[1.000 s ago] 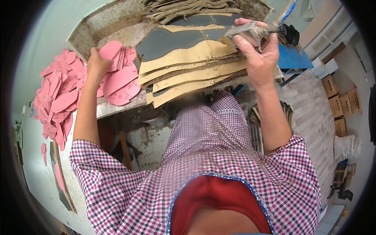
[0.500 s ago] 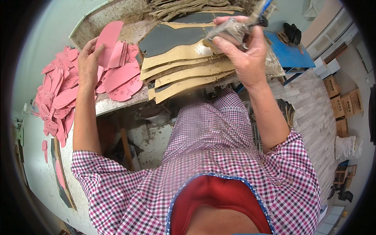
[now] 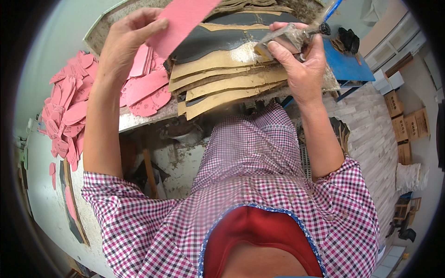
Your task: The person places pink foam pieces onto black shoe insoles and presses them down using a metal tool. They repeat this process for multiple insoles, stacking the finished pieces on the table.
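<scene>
My left hand pinches a pink insole-shaped board piece by its lower left edge, raised above the work surface near dark layered sheets. In my right hand is a boxy metal hand tool with a black knob and a clear and blue tube; my fingers wrap around it. Below and left of the tool lie fanned, overlapping layers of dark grey sheet with tan backing, a whitish patch on the top one. A stack of pink pieces rests beside my left forearm.
A large loose heap of pink pieces covers the left of the table. Rough brown strips are piled at the back. At right stand a blue table with dark items, and cardboard boxes on the floor.
My left hand has moved up and right with the pink piece, which now tilts over the dark sheets. The right hand with the metal tool has shifted slightly right.
</scene>
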The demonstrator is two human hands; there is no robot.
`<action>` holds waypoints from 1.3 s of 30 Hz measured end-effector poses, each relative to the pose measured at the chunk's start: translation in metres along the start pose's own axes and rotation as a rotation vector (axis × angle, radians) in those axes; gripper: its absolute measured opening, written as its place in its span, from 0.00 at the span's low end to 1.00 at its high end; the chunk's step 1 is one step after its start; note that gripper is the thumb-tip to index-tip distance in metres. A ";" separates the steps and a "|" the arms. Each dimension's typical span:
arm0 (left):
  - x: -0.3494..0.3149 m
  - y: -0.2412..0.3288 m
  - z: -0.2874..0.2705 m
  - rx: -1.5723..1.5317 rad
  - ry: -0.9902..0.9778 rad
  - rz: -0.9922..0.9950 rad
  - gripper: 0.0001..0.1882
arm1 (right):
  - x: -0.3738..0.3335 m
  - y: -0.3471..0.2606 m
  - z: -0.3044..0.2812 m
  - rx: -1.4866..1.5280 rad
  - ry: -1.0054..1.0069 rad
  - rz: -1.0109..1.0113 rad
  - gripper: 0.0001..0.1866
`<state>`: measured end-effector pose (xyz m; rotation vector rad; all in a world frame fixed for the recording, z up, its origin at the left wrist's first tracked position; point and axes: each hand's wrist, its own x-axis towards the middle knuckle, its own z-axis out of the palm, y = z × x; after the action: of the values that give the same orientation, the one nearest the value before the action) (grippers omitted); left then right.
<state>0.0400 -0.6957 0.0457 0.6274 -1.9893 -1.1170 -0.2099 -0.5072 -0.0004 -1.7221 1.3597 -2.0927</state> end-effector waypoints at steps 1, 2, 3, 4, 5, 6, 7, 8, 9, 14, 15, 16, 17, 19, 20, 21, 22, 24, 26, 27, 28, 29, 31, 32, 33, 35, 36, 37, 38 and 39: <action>0.007 0.005 0.005 0.044 -0.030 -0.006 0.15 | 0.001 0.002 0.002 0.035 -0.012 -0.039 0.21; 0.015 0.008 0.010 0.088 -0.061 -0.012 0.15 | 0.003 0.002 0.002 0.068 0.031 -0.044 0.21; 0.016 0.012 0.014 0.137 -0.080 -0.025 0.15 | 0.004 0.002 0.000 0.079 0.053 -0.037 0.21; 0.015 0.021 0.029 0.120 -0.083 0.059 0.15 | 0.006 0.002 -0.006 0.082 0.078 -0.033 0.20; 0.017 0.026 0.037 0.162 -0.146 0.053 0.15 | 0.007 0.000 -0.013 0.086 0.103 -0.029 0.20; 0.022 0.029 0.043 0.205 -0.207 0.049 0.15 | 0.007 -0.004 -0.019 0.111 0.132 -0.002 0.21; 0.028 0.030 0.050 0.244 -0.272 0.044 0.14 | 0.006 -0.006 -0.026 0.095 0.158 -0.002 0.22; 0.035 0.026 0.060 0.214 -0.331 0.008 0.13 | 0.003 -0.009 -0.030 0.143 0.194 0.025 0.20; 0.042 0.020 0.068 0.204 -0.392 0.008 0.12 | -0.001 -0.010 -0.032 0.202 0.227 0.052 0.18; 0.057 0.015 0.110 0.257 -0.470 -0.001 0.10 | -0.007 -0.015 -0.055 0.269 0.292 0.088 0.19; 0.059 0.009 0.114 0.243 -0.479 -0.022 0.10 | -0.009 -0.013 -0.058 0.307 0.305 0.101 0.19; 0.061 0.001 0.116 0.229 -0.486 -0.043 0.10 | -0.011 -0.012 -0.060 0.325 0.300 0.118 0.20; 0.062 -0.004 0.117 0.215 -0.493 -0.064 0.10 | -0.013 -0.011 -0.060 0.337 0.310 0.136 0.20; 0.063 -0.007 0.120 0.275 -0.455 -0.071 0.09 | -0.014 -0.010 -0.060 0.352 0.333 0.177 0.20; 0.062 -0.013 0.123 0.310 -0.426 -0.060 0.09 | -0.015 -0.008 -0.061 0.326 0.328 0.182 0.19; 0.061 -0.016 0.123 0.348 -0.396 -0.050 0.09 | -0.016 -0.006 -0.061 0.303 0.323 0.187 0.18; 0.062 -0.016 0.123 0.348 -0.402 -0.056 0.09 | -0.017 -0.004 -0.061 0.282 0.317 0.193 0.17; 0.064 -0.018 0.123 0.344 -0.416 -0.065 0.09 | -0.019 -0.003 -0.060 0.282 0.326 0.202 0.18; 0.063 -0.014 0.124 0.310 -0.442 -0.082 0.09 | -0.021 -0.001 -0.060 0.284 0.333 0.205 0.18; 0.062 -0.011 0.125 0.291 -0.454 -0.091 0.09 | -0.021 0.000 -0.061 0.286 0.335 0.204 0.18; 0.061 -0.009 0.125 0.313 -0.446 -0.079 0.08 | -0.022 0.000 -0.061 0.288 0.337 0.203 0.19; 0.061 -0.008 0.125 0.335 -0.438 -0.066 0.08 | -0.022 0.000 -0.062 0.295 0.334 0.211 0.19; 0.059 -0.006 0.129 0.371 -0.421 -0.047 0.08 | -0.024 0.003 -0.064 0.306 0.330 0.228 0.19; 0.058 -0.005 0.131 0.387 -0.412 -0.040 0.08 | -0.026 0.005 -0.064 0.333 0.338 0.236 0.19; 0.057 -0.003 0.132 0.402 -0.401 -0.033 0.08 | -0.025 0.005 -0.064 0.360 0.344 0.243 0.19; 0.059 -0.007 0.131 0.486 -0.384 -0.003 0.09 | -0.025 0.004 -0.062 0.389 0.354 0.247 0.20; 0.059 -0.011 0.133 0.526 -0.377 0.011 0.10 | -0.027 0.005 -0.062 0.391 0.358 0.246 0.20; 0.059 -0.013 0.135 0.579 -0.360 0.066 0.10 | -0.029 0.006 -0.062 0.393 0.362 0.245 0.20; 0.058 -0.016 0.139 0.630 -0.344 0.121 0.11 | -0.030 0.006 -0.061 0.387 0.364 0.245 0.20; 0.057 -0.018 0.141 0.681 -0.325 0.175 0.11 | -0.030 0.006 -0.061 0.382 0.365 0.245 0.20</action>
<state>-0.1063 -0.6757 0.0042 0.6122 -2.6712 -0.4312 -0.2527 -0.4593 -0.0238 -1.0126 1.0774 -2.3976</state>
